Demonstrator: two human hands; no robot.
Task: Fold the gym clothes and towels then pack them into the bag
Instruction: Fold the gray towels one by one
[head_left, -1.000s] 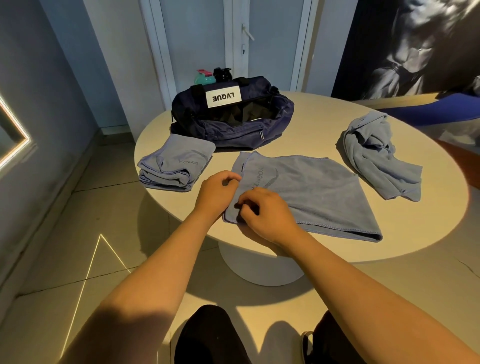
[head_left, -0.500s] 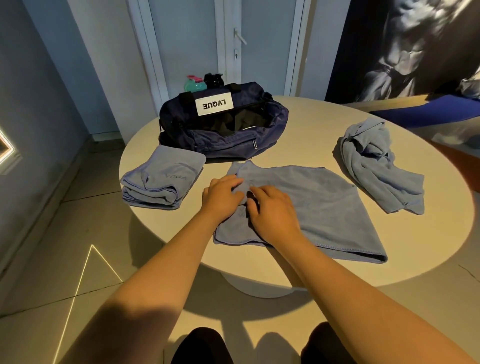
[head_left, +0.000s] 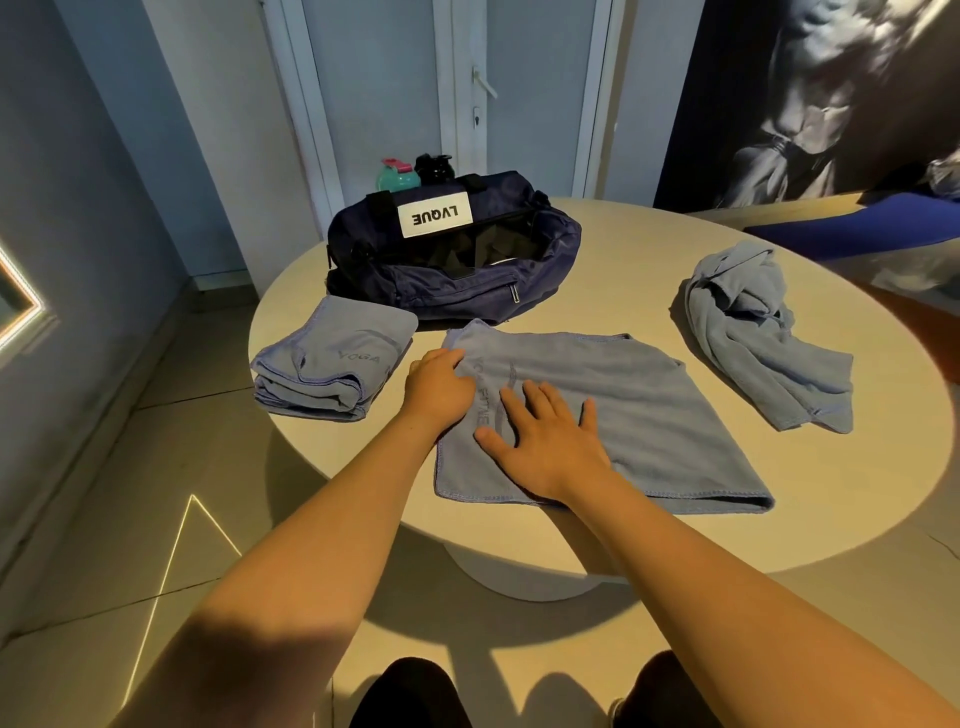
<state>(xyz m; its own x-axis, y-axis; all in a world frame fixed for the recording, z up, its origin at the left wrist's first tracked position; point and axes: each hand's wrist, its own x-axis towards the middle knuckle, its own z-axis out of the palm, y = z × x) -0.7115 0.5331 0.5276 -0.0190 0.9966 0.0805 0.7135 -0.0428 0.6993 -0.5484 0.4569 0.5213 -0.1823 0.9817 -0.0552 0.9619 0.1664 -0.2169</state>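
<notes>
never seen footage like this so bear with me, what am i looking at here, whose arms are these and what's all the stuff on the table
No machine here: a person wears a camera on the head, so the picture looks down along their own bare arms. On the round table lie a folded towel at the left, a spread towel in the middle and a crumpled towel at the right. An open dark bag stands behind them, a teal bottle beyond it. The right hand lies flat on the spread towel, fingers straight. The left hand rests on that towel's left edge; whether it pinches the cloth I cannot tell.
</notes>
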